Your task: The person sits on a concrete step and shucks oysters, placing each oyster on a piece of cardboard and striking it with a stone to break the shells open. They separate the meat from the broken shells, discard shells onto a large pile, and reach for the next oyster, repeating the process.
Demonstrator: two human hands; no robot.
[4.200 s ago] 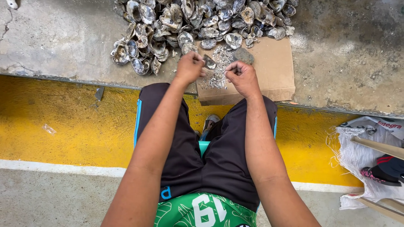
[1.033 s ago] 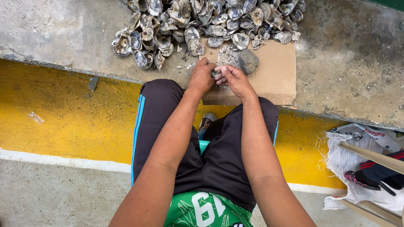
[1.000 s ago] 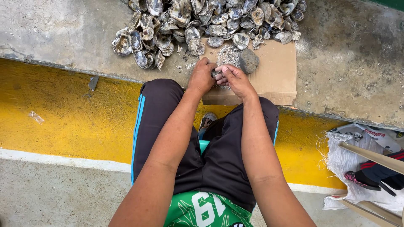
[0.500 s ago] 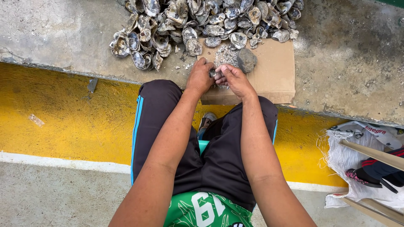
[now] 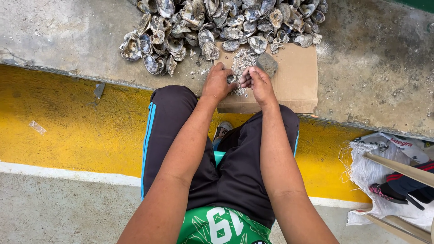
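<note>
My left hand and my right hand meet over a brown cardboard sheet on a concrete ledge. Between their fingertips they pinch a small grey shell fragment. A grey stone lies on the cardboard just beyond my right hand, beside a heap of crushed shell bits. A big pile of oyster shells spreads across the concrete behind the cardboard.
The ledge drops to a yellow painted kerb with a white stripe and a lower concrete floor. At the right stands a white woven sack with a wooden stick and dark cloth. My knees in black shorts sit below the cardboard.
Both hands have stayed together over the cardboard, working the small shell piece. Four seconds ago they were slightly apart; the view has shifted a little.
</note>
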